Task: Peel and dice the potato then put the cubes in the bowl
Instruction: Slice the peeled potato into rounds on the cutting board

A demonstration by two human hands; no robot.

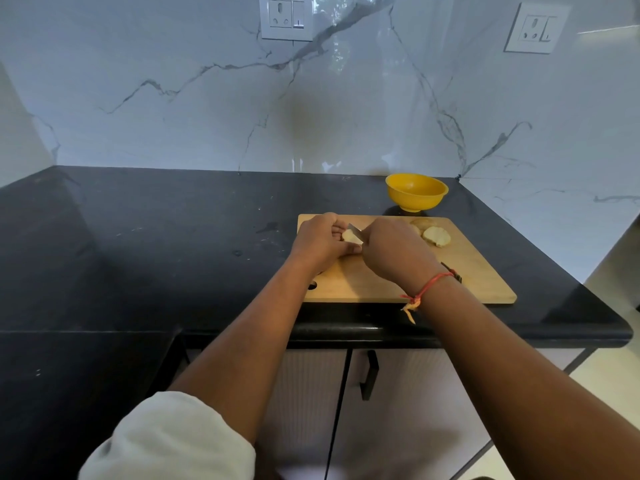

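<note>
My left hand [320, 239] holds a pale piece of peeled potato [351, 236] over the wooden cutting board [481, 271]. My right hand [394, 249] grips a knife [355, 229] whose blade rests against that piece; the handle is hidden in my fist. Two more potato pieces [434, 235] lie on the board's far right part. A yellow bowl [416, 191] stands just behind the board and looks empty.
The board lies near the front edge of a black countertop [173, 237]. A dark object [453, 271] pokes out beside my right wrist on the board. The marble wall carries two sockets [286, 17]. Cabinet doors [370, 375] are below.
</note>
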